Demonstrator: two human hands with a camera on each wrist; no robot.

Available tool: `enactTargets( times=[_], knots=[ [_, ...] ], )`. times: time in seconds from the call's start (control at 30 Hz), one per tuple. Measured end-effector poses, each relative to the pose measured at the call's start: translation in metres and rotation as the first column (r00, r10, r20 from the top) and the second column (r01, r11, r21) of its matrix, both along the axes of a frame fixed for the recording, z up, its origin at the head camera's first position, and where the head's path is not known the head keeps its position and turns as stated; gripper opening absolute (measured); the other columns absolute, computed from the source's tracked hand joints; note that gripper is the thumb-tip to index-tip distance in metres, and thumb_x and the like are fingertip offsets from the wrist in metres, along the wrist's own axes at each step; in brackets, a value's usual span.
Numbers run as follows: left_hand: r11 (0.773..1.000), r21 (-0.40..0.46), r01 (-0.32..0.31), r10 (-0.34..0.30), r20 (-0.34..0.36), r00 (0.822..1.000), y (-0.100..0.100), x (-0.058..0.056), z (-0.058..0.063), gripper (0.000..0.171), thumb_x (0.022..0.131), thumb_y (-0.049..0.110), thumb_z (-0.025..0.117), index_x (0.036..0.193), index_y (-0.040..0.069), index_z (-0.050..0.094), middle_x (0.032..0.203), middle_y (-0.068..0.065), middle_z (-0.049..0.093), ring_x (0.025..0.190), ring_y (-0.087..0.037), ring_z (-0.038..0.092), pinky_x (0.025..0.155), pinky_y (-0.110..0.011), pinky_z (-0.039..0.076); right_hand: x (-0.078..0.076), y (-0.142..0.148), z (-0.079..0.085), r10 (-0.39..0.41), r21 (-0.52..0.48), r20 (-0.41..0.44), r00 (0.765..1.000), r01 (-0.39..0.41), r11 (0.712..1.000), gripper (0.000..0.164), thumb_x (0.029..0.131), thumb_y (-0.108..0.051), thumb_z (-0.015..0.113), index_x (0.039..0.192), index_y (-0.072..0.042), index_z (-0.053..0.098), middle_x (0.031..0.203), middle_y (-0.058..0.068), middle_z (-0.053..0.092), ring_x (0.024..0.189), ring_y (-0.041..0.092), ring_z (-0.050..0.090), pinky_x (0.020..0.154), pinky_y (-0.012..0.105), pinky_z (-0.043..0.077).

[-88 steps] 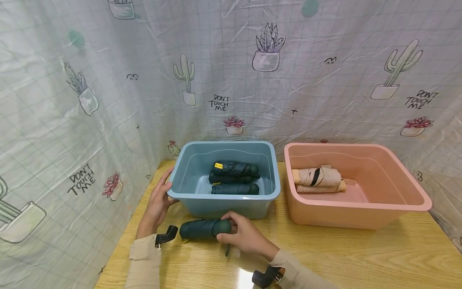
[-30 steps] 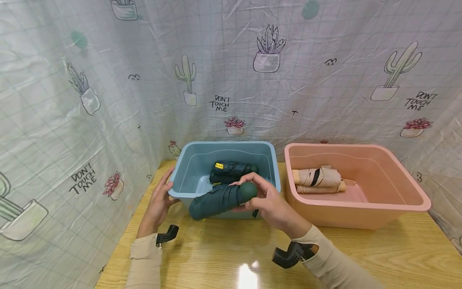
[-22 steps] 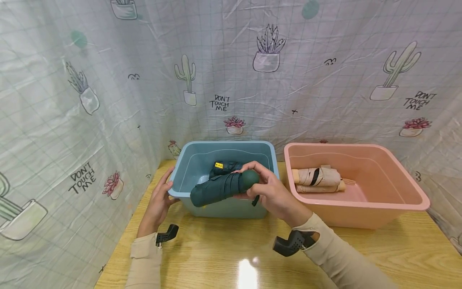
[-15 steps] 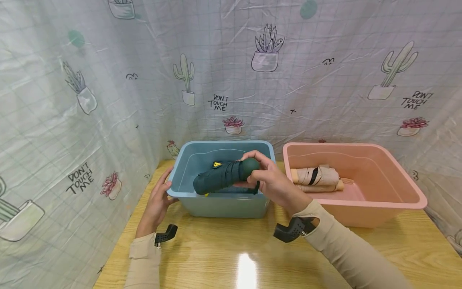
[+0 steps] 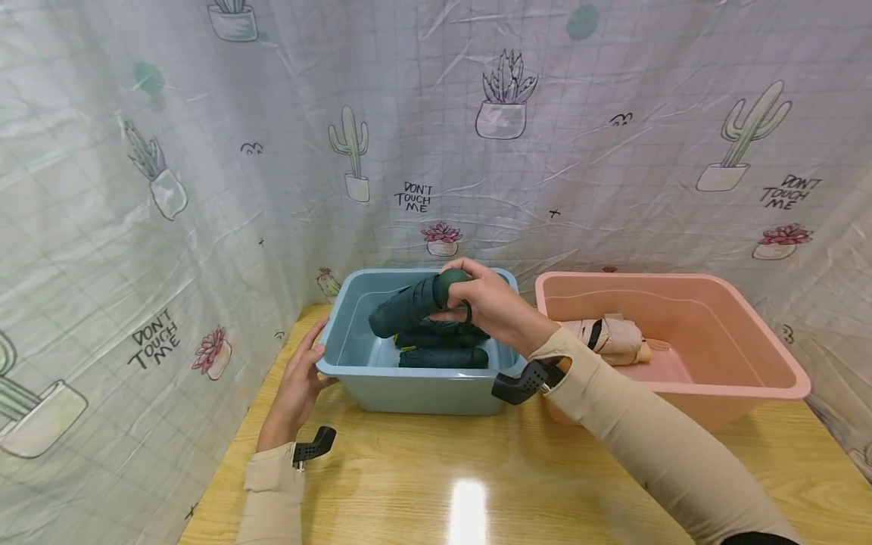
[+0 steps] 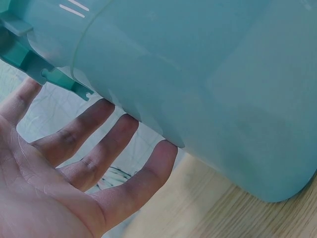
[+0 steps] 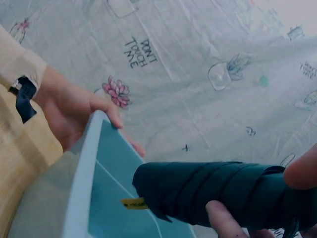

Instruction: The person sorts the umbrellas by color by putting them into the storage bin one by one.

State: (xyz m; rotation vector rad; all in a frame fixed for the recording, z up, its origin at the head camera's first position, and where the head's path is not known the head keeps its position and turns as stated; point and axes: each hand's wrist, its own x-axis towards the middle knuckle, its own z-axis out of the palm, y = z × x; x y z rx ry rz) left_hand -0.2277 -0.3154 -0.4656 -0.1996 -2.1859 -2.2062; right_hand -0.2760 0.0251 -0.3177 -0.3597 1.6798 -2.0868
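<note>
A folded dark green umbrella (image 5: 409,306) hangs tilted over the inside of the blue bin (image 5: 422,393), its rounded handle end raised toward the right. My right hand (image 5: 487,303) grips it near that handle end; in the right wrist view, fingers and thumb lie round the umbrella (image 7: 213,193), and a yellow tag (image 7: 133,204) sticks out at its far end. Beneath, more dark umbrellas (image 5: 443,358) lie in the bin, partly hidden by the held one. My left hand (image 5: 297,378) rests against the bin's left side, its extended fingertips touching the outer wall (image 6: 198,99).
To the right stands a pink bin (image 5: 681,387) with pale folded umbrellas (image 5: 620,337) in it, partly covered by my right arm. Both bins sit on a wooden table (image 5: 395,477). A printed curtain (image 5: 436,136) hangs close behind them.
The umbrella has gone from the table in front of the blue bin up over its front rim, held by my right hand, and now farther back above the inside. My left hand stays at the bin.
</note>
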Motion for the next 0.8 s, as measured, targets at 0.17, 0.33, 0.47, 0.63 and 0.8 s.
enactTargets(
  times=[0.17,0.33,0.47,0.63,0.8],
  knots=[
    [1.0,0.018,0.004,-0.004,-0.004,1.0,0.0,0.001,0.0,0.059,0.111,0.033,0.04,0.165,0.022,0.02,0.166,-0.005,0.028,0.135,-0.017,0.052,0.098,-0.053,0.045,-0.017,-0.008,-0.004,0.001,0.067,0.021,1.0,-0.002,0.998,0.039,0.083,0.011,0.049,0.119,-0.006,0.05,0.125,0.014,0.043,0.109,0.028,0.054,0.101,0.052,0.053],
    [1.0,0.028,0.008,-0.008,-0.005,1.0,0.0,0.002,0.001,0.057,0.111,0.031,0.04,0.165,0.023,0.021,0.164,-0.004,0.031,0.125,-0.006,0.057,0.095,-0.047,0.048,-0.031,-0.013,-0.013,0.002,0.11,0.051,0.999,-0.008,0.994,0.039,0.084,0.012,0.049,0.12,-0.003,0.05,0.123,0.014,0.043,0.105,0.027,0.052,0.103,0.054,0.051],
    [1.0,0.017,0.009,-0.009,-0.005,1.0,-0.002,0.001,0.0,0.058,0.111,0.032,0.039,0.165,0.025,0.021,0.166,-0.004,0.027,0.131,-0.01,0.054,0.096,-0.048,0.048,-0.042,-0.017,-0.021,0.002,0.148,0.073,0.997,-0.013,0.989,0.033,0.085,0.012,0.05,0.114,-0.004,0.049,0.114,0.012,0.045,0.096,0.025,0.055,0.104,0.055,0.051],
    [1.0,0.018,0.008,-0.008,-0.001,1.0,-0.003,-0.001,-0.001,0.057,0.111,0.032,0.039,0.165,0.027,0.022,0.167,-0.004,0.026,0.135,-0.014,0.053,0.097,-0.051,0.047,-0.05,-0.022,-0.03,0.008,0.191,0.092,0.996,-0.025,0.981,0.027,0.086,0.013,0.049,0.105,-0.006,0.047,0.1,0.01,0.045,0.087,0.024,0.055,0.105,0.058,0.049],
    [1.0,0.022,0.007,-0.007,-0.001,1.0,-0.001,-0.001,-0.002,0.056,0.111,0.031,0.039,0.165,0.027,0.023,0.166,-0.006,0.027,0.131,-0.01,0.055,0.097,-0.051,0.047,-0.054,-0.025,-0.038,0.022,0.226,0.111,0.994,-0.047,0.973,0.026,0.083,0.016,0.048,0.101,-0.004,0.051,0.108,0.01,0.048,0.097,0.023,0.054,0.102,0.055,0.052]
  ],
)
